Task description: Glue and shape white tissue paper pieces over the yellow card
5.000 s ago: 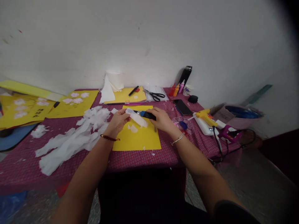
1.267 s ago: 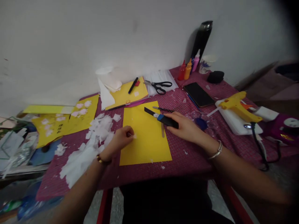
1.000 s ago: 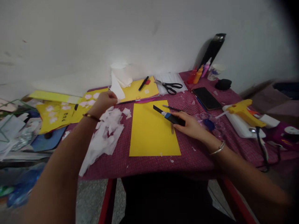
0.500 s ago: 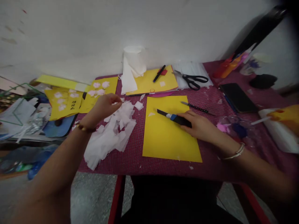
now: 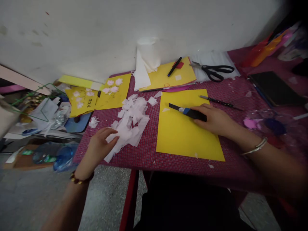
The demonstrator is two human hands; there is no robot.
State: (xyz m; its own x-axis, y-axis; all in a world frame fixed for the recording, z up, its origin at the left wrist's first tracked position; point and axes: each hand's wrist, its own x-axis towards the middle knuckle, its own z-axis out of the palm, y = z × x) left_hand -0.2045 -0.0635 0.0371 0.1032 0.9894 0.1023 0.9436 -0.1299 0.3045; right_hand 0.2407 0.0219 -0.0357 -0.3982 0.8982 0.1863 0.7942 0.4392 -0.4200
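A black-and-blue utility knife (image 5: 194,114) is gripped in my right hand (image 5: 214,120), its dark blade out and pointing left. That hand rests over a yellow sheet of paper (image 5: 185,138) lying flat on the table, with a small white scrap near the blade. My left hand (image 5: 101,144) is at the near left edge of a pile of torn white tissue paper (image 5: 132,125). Its thumb and fingers are apart with nothing seen between them; whether the fingertips touch the tissue I cannot tell. A thin dotted black tool (image 5: 218,102) lies just beyond my right hand.
Black scissors (image 5: 214,70) and a black pen (image 5: 174,66) lie toward the wall, near a tissue roll (image 5: 148,54). Yellow cards with pale paper flowers (image 5: 113,91) stand at the left. A dark flat device (image 5: 276,88) and a plastic palette (image 5: 264,125) sit right.
My left hand has come back from the far side of the tissue pile to its near left edge. A small tissue clump now shows beyond it. The right hand keeps the knife over the sheet.
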